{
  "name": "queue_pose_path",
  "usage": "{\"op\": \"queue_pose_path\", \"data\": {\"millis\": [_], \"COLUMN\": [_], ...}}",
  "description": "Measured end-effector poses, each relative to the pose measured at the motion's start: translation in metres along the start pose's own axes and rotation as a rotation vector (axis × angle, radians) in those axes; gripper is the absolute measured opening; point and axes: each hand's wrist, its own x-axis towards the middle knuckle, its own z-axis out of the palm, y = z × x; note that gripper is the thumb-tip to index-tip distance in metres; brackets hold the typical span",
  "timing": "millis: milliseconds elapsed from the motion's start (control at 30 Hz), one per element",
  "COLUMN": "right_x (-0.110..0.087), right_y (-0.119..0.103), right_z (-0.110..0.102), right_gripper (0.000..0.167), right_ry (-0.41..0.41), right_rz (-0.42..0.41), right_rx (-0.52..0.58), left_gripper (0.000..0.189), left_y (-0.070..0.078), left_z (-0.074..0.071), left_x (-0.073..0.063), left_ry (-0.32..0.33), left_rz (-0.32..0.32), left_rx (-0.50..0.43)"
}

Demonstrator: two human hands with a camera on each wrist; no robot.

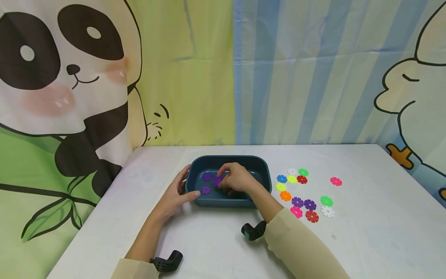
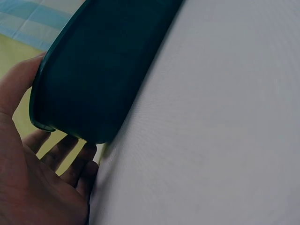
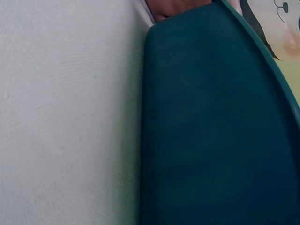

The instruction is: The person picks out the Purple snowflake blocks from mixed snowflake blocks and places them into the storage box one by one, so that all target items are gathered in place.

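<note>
A dark teal plastic tray (image 1: 223,203) stands on the white table. My left hand (image 1: 175,195) holds its left end, thumb at the rim and fingers along the outer end wall; the left wrist view shows these fingers (image 2: 70,150) below the rim. Inside the tray, my right hand (image 1: 237,179) has its bent fingers on a purple snowflake disc (image 1: 217,181). Two more purple discs (image 1: 206,190) lie on the tray floor, left of it. In the right wrist view the tray's side wall (image 3: 211,117) hides my right hand.
Right of the tray, several notched discs in mixed colours lie on the table (image 1: 369,232), among them an orange disc (image 1: 285,196) and a blue disc (image 1: 282,178). One pink disc (image 1: 336,181) lies apart, farther right. A printed curtain (image 1: 195,77) hangs behind the table.
</note>
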Motion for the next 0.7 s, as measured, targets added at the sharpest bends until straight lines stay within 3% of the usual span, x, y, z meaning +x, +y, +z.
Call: {"op": "queue_pose_path", "data": {"millis": [200, 500, 700], "right_x": [0.0014, -0.0002, -0.0064], "right_y": [-0.0021, -0.0014, -0.0067], "right_z": [0.0054, 0.0045, 0.0032], "right_gripper": [0.022, 0.029, 0.043], "right_ry": [-0.026, -0.013, -0.021], "right_rz": [0.012, -0.037, -0.067], "right_rx": [-0.134, -0.282, -0.359], "left_gripper": [0.095, 0.095, 0.094], "left_y": [-0.0007, -0.0019, -0.0016], "left_z": [-0.0011, -0.001, -0.0006], "left_x": [-0.0007, 0.0, -0.0007], "left_ry": [-0.005, -0.007, -0.014], "left_rz": [0.008, 0.015, 0.017], "left_rx": [0.0, -0.002, -0.007]}}
